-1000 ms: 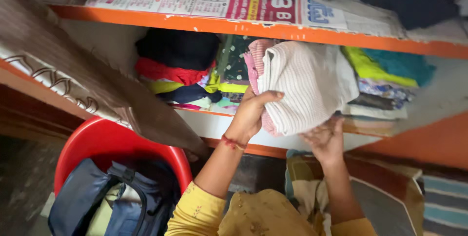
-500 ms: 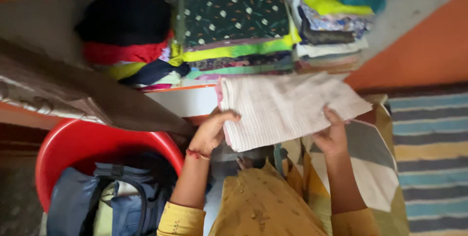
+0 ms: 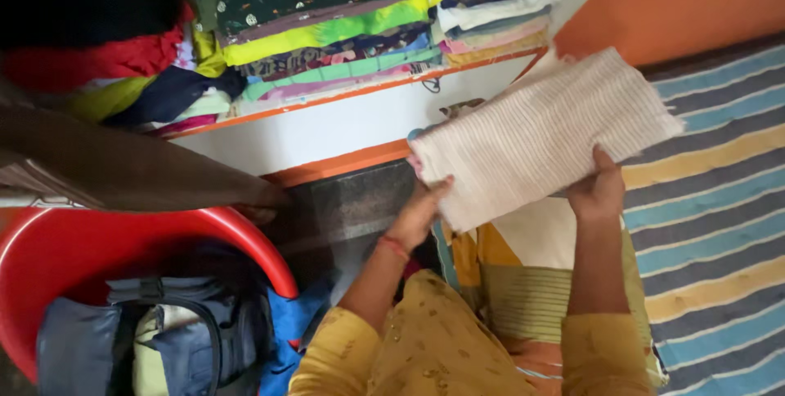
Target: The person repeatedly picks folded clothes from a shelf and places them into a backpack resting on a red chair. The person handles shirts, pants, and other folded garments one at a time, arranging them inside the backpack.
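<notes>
Left hand: the left hand [image 3: 419, 214] reaches up, thumb on top, fingers under the near-left corner of the folded cream ribbed cloth [image 3: 544, 134], gripping it.
Right hand: the right hand [image 3: 598, 190] pinches the cloth's lower edge, thumb over it.
Cloth: held tilted in the air, below the shelf of stacked clothes [image 3: 327, 28], above the striped mat [image 3: 711, 224].
Hidden: both hands' fingers sit behind the cloth; the red tub [image 3: 49, 257] is cut off at left.

orange-edged shelf [image 3: 343, 163] | white shelf front | striped rug [image 3: 719, 224] | dark floor [image 3: 360, 200]
</notes>
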